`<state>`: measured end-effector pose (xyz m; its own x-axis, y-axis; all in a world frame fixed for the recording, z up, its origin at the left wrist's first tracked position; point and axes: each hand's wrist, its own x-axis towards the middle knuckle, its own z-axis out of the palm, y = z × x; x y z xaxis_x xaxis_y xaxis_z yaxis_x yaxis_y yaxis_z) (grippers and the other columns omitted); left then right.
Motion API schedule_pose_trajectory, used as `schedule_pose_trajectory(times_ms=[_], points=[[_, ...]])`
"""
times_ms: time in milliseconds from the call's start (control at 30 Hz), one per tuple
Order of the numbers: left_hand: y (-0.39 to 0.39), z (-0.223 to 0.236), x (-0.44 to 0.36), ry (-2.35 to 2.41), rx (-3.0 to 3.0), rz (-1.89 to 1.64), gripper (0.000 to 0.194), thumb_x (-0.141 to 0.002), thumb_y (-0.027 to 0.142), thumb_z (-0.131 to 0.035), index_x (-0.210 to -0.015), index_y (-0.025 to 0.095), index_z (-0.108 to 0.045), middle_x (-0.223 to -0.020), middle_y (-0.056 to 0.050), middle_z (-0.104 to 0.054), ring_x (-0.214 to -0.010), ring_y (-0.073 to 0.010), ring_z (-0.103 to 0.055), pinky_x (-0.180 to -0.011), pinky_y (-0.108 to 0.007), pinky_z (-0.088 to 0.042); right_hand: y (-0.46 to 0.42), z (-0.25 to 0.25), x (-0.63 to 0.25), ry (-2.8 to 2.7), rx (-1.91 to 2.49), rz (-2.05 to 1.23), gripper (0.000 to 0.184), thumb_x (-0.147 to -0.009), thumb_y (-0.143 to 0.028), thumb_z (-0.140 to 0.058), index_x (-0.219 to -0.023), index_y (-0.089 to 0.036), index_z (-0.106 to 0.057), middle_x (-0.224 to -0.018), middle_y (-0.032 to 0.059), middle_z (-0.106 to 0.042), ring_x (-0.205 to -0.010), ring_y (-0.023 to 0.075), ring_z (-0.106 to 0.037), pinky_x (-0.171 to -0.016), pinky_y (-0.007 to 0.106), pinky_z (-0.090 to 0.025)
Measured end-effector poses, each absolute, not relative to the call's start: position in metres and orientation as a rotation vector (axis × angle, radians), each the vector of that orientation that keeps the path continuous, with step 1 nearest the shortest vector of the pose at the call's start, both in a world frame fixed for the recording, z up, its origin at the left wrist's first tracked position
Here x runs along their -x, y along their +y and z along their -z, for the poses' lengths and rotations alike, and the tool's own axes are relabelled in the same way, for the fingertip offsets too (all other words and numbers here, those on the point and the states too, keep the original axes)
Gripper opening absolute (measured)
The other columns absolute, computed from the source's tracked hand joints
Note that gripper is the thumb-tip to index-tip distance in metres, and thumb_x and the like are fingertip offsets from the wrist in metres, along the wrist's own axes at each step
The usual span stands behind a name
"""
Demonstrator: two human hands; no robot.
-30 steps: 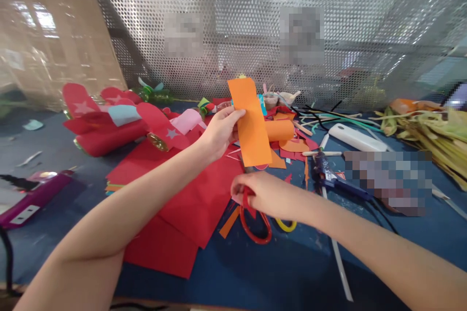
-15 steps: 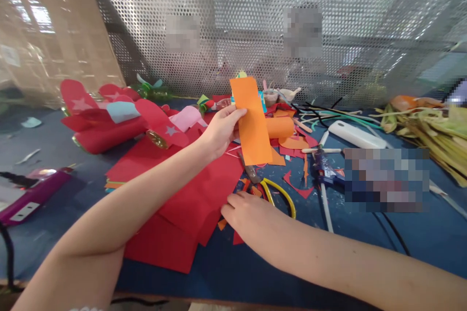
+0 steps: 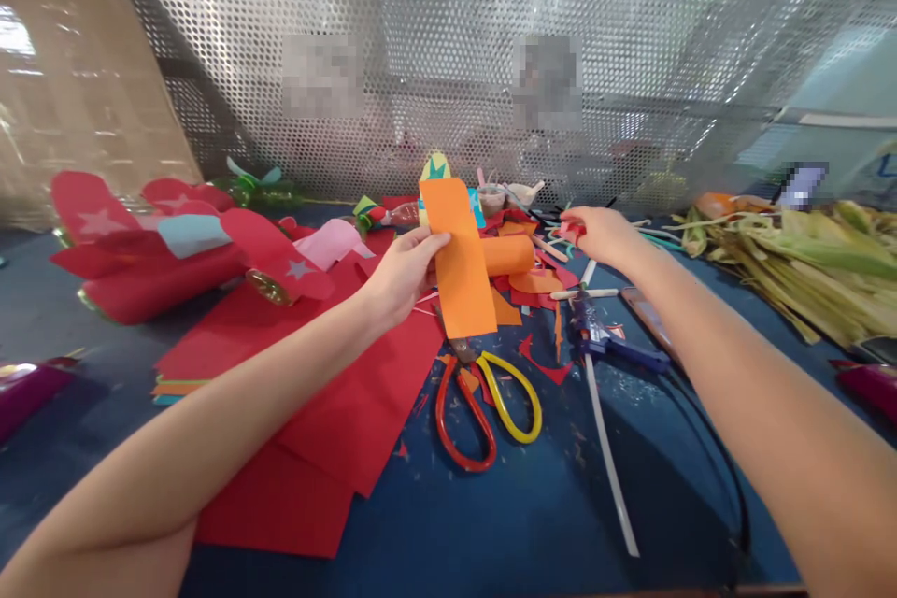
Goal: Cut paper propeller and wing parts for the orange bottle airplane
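Your left hand [image 3: 405, 278] pinches the orange card [image 3: 459, 257]; your right hand [image 3: 599, 235] holds red scrap [image 3: 571, 230]; scissors [image 3: 463, 352] lie on the table [image 3: 539, 523].

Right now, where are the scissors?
In the head view, the scissors lie below centre, with red paper to their left and a glue gun to their right.

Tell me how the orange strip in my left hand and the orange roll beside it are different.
The orange strip is flat, while the orange roll is rounded.
The strip stands lengthwise, slightly tilted; the roll points sideways to the right.
The strip's broad face shows, held by your left hand; the roll's left end is hidden behind the strip.
Both share a similar orange colour.
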<state>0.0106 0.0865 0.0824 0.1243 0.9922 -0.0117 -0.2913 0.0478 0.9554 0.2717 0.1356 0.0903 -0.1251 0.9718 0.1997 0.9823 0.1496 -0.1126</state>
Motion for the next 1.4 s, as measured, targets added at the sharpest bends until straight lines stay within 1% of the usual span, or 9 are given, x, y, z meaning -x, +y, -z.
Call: schedule_pose_trajectory(times_ms=[133, 200, 333, 567, 767, 967, 1133, 1233, 1400], points=[[0.086, -0.081, -0.011, 0.933, -1.015, -1.202, 0.013, -0.083, 0.014, -0.054, -0.081, 0.014, -0.067, -0.076, -0.006, -0.072, -0.066, -0.0151, -0.067, -0.057, -0.022, -0.053, 0.146, -0.08, -0.275, -2.205, 1.877, 0.14, 0.053, -0.088, -0.024, -0.064, -0.137, -0.016, -0.044, -0.143, 0.0151, -0.045, -0.126, 0.0304, -0.048, -0.1, 0.05, -0.041], [0.088, -0.081, -0.01, 0.943, -1.022, -1.211, 0.014, -0.083, 0.015, -0.054, -0.081, 0.014, -0.067, -0.077, -0.006, -0.072, -0.066, -0.0147, -0.066, -0.057, -0.021, -0.052, 0.142, -0.081, -0.271, -2.215, 1.887, 0.154, 0.054, -0.087, -0.016, -0.063, -0.137, -0.013, -0.045, -0.142, 0.0172, -0.047, -0.126, 0.0302, -0.048, -0.1, 0.046, -0.041], [0.092, -0.079, -0.008, 0.946, -1.026, -1.223, 0.015, -0.084, 0.015, -0.053, -0.079, 0.015, -0.067, -0.078, -0.006, -0.072, -0.065, -0.0133, -0.065, -0.054, -0.019, -0.051, 0.115, -0.088, -0.249, -2.269, 1.964, 0.109, 0.021, -0.09, -0.014, -0.053, -0.104, -0.01, -0.069, -0.098, 0.0171, -0.073, -0.097, 0.0315, -0.067, -0.08, 0.038, -0.048], [0.094, -0.079, -0.008, 0.974, -1.015, -1.248, 0.017, -0.085, 0.012, -0.05, -0.082, 0.014, -0.066, -0.08, -0.006, -0.073, -0.067, -0.0127, -0.068, -0.061, -0.02, -0.053, 0.009, -0.066, -0.173, -2.579, 1.846, -0.229, 0.049, -0.085, -0.061, -0.053, -0.067, -0.017, -0.066, -0.059, 0.0092, -0.068, -0.054, 0.0239, -0.066, -0.045, 0.029, -0.04], [0.089, -0.077, -0.01, 0.923, -1.074, -1.171, 0.018, -0.081, 0.006, -0.052, -0.086, 0.015, -0.067, -0.083, -0.005, -0.074, -0.068, -0.0121, -0.069, -0.064, -0.021, -0.055, -0.024, -0.041, -0.153, -2.565, 1.866, -0.355, 0.038, -0.083, -0.043, -0.061, -0.094, -0.007, -0.063, -0.082, 0.019, -0.072, -0.079, 0.0357, -0.071, -0.057, 0.035, -0.047], [0.087, -0.077, -0.01, 0.867, -1.11, -1.171, 0.016, -0.081, 0.005, -0.056, -0.089, 0.013, -0.067, -0.087, -0.005, -0.075, -0.071, -0.0129, -0.069, -0.068, -0.023, -0.056, -0.023, -0.05, -0.179, -2.424, 1.859, -0.606, 0.019, -0.088, -0.035, -0.049, -0.082, -0.017, -0.051, -0.069, 0.007, -0.066, -0.062, 0.0226, -0.065, -0.052, 0.029, -0.04], [0.087, -0.092, -0.001, 0.824, -1.145, -1.259, 0.015, -0.084, 0.006, -0.055, -0.088, 0.014, -0.067, -0.086, -0.005, -0.074, -0.066, -0.0099, -0.066, -0.063, -0.019, -0.053, -0.032, -0.049, -0.227, -1.899, 1.498, -1.496, 0.015, -0.09, -0.035, -0.048, -0.081, -0.022, -0.048, -0.076, 0.0007, -0.058, -0.066, 0.0158, -0.057, -0.062, 0.027, -0.046], [0.087, -0.1, 0.004, 0.805, -1.169, -1.3, 0.015, -0.085, 0.007, -0.053, -0.083, 0.014, -0.066, -0.083, -0.006, -0.073, -0.059, -0.0089, -0.063, -0.056, -0.018, -0.05, -0.039, -0.042, -0.245, -1.624, 1.358, -1.636, 0.015, -0.087, -0.033, -0.055, -0.099, -0.025, -0.053, -0.09, 0.0021, -0.06, -0.078, 0.0172, -0.061, -0.074, 0.03, -0.048], [0.087, -0.098, 0.004, 0.814, -1.133, -1.283, 0.01, -0.084, 0.011, -0.058, -0.086, 0.015, -0.066, -0.085, -0.007, -0.073, -0.066, -0.0128, -0.067, -0.057, -0.02, -0.051, -0.039, -0.037, -0.24, -1.472, 1.158, -1.64, 0.023, -0.079, -0.039, -0.067, -0.088, -0.026, -0.051, -0.086, 0.0014, -0.058, -0.076, 0.0185, -0.062, -0.071, 0.034, -0.051]])
